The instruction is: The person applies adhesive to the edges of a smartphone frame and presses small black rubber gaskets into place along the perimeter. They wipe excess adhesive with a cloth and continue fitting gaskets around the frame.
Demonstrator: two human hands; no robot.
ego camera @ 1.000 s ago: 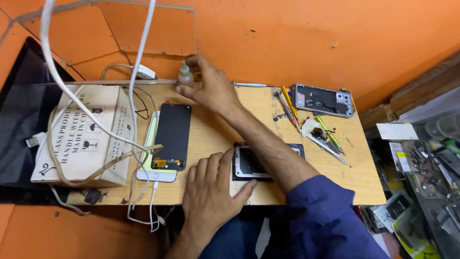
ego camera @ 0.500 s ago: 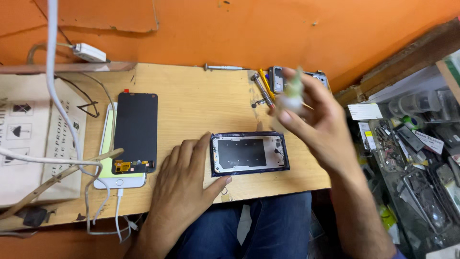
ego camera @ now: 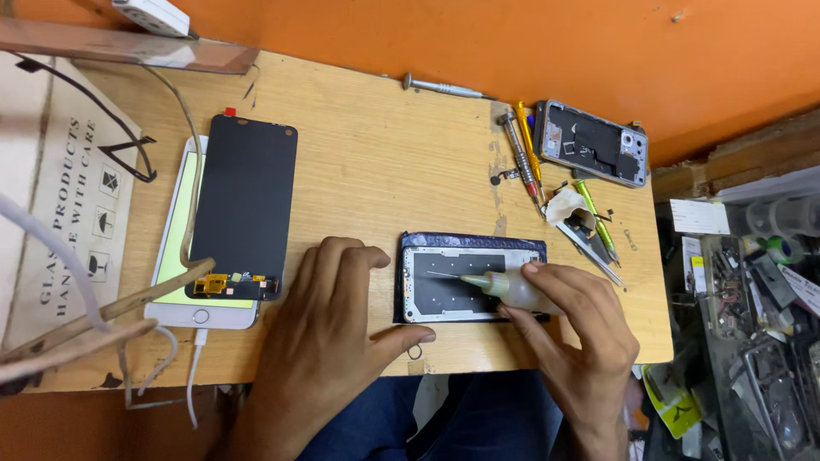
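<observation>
Phone frame (ego camera: 465, 286): laid near the table's (ego camera: 376, 162) front edge.
Left hand (ego camera: 329, 329): spread flat, pressed beside it.
Right hand (ego camera: 581, 341): closed around glue bottle (ego camera: 512, 288).

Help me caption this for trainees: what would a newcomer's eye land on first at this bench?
Probably the right hand at the front edge, aiming a small needle-tipped bottle over an open phone frame, which the left hand rests beside. Next, the black screen panel lying on a white phone at left, and the screwdrivers beside another stripped phone body at the wooden table's back right.

bare wood mid-table (ego camera: 376, 162), screen panel (ego camera: 243, 205) left, screwdrivers (ego camera: 523, 158) right
</observation>
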